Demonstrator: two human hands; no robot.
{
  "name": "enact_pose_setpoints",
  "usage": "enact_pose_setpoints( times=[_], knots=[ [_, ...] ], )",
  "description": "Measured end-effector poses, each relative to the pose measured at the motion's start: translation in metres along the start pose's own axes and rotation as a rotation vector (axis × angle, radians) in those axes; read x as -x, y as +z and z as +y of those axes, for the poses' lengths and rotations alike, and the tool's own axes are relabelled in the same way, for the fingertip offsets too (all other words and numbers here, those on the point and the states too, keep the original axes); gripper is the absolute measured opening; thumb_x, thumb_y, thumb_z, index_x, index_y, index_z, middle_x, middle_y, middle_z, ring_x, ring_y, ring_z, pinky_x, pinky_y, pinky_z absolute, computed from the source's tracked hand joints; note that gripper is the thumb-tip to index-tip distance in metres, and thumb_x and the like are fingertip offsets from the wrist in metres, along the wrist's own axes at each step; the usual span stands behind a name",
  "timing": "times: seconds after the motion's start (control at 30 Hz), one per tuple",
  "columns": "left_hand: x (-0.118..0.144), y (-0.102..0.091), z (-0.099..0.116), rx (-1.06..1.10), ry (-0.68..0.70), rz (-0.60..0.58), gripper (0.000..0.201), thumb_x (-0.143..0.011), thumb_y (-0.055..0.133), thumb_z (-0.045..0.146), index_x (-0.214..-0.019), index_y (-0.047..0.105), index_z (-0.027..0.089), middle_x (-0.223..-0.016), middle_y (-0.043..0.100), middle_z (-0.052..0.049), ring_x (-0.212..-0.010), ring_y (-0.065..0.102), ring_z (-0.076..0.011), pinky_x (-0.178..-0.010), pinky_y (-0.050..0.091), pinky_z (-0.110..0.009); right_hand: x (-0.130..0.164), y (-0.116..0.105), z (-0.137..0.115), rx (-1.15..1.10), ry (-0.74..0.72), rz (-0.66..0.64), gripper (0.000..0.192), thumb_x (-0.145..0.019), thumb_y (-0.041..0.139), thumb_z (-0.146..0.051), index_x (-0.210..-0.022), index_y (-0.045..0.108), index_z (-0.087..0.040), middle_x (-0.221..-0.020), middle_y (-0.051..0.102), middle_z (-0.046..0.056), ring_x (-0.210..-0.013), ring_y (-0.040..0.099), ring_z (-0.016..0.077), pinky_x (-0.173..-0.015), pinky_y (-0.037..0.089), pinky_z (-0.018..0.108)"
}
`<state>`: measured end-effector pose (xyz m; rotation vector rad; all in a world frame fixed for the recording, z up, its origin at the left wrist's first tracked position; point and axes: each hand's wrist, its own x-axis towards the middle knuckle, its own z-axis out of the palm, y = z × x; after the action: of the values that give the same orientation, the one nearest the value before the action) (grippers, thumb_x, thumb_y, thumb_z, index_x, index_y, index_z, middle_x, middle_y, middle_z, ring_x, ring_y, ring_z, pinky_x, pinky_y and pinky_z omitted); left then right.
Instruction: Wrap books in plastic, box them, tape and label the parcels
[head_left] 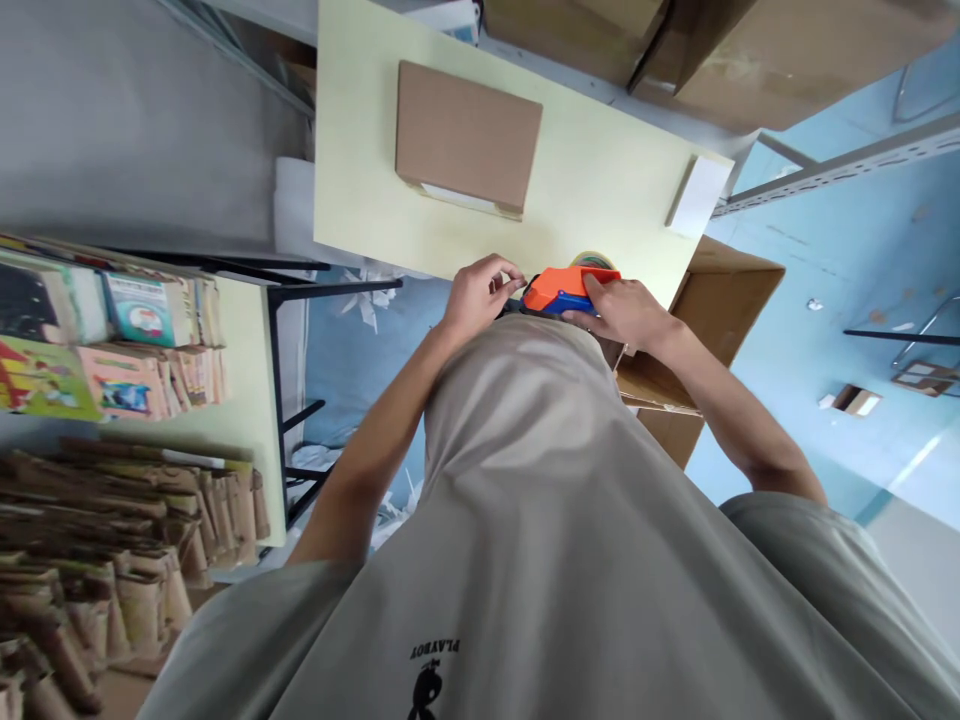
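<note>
My right hand is closed around an orange and blue tape dispenser, held close to my waist at the near edge of the pale table. Part of a round tape roll shows just behind it. At the dispenser's left end is my left hand, thumb and fingers drawn together in a pinch; whatever lies between the fingertips is too small to make out. Farther back on the table lies a closed brown cardboard box with a white strip along its near side.
A small white box sits at the table's right end. Below that end stands an open carton. Large cartons line the back. To the left, a shelf holds books and many paper-wrapped bundles. Scraps litter the blue floor.
</note>
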<state>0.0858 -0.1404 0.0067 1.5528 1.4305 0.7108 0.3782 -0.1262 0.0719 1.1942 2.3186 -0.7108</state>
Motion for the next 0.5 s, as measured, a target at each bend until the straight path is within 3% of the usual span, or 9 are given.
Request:
enact_pose_setpoints(
  times=[0.13, 0.27, 0.5],
  knots=[
    [-0.007, -0.005, -0.039, 0.101, -0.116, 0.109, 0.020, -0.103, 0.089, 0.038, -0.091, 0.078, 0.027, -0.078, 0.073, -0.001, -0.076, 0.065, -0.0215, -0.077, 0.054, -0.037, 0.015, 0.010, 0.022, 0.027, 0.155, -0.142, 0.076, -0.124, 0.039, -0.070, -0.154, 0.063, -0.005, -0.121, 0.086, 0.033, -0.110, 0.083, 0.0482, -0.094, 0.059, 0.051],
    [-0.023, -0.016, -0.075, 0.168, -0.189, 0.207, 0.020, -0.099, 0.093, 0.035, -0.089, 0.078, 0.026, -0.081, 0.075, -0.003, -0.079, 0.065, -0.0212, -0.078, 0.052, -0.036, 0.021, 0.025, 0.054, 0.003, 0.301, -0.136, 0.076, -0.121, 0.043, -0.073, -0.152, 0.064, -0.007, -0.121, 0.084, 0.033, -0.110, 0.082, 0.0503, -0.092, 0.060, 0.054],
    [-0.067, 0.010, -0.096, 0.270, -0.210, 0.252, 0.020, -0.093, 0.097, 0.031, -0.088, 0.078, 0.027, -0.098, 0.086, -0.006, -0.088, 0.069, -0.0216, -0.089, 0.062, -0.037, -0.019, 0.027, 0.070, -0.019, 0.420, -0.051, 0.086, -0.123, 0.037, -0.083, -0.141, 0.066, -0.005, -0.123, 0.082, 0.036, -0.112, 0.081, 0.0451, -0.095, 0.061, 0.052]
  ],
)
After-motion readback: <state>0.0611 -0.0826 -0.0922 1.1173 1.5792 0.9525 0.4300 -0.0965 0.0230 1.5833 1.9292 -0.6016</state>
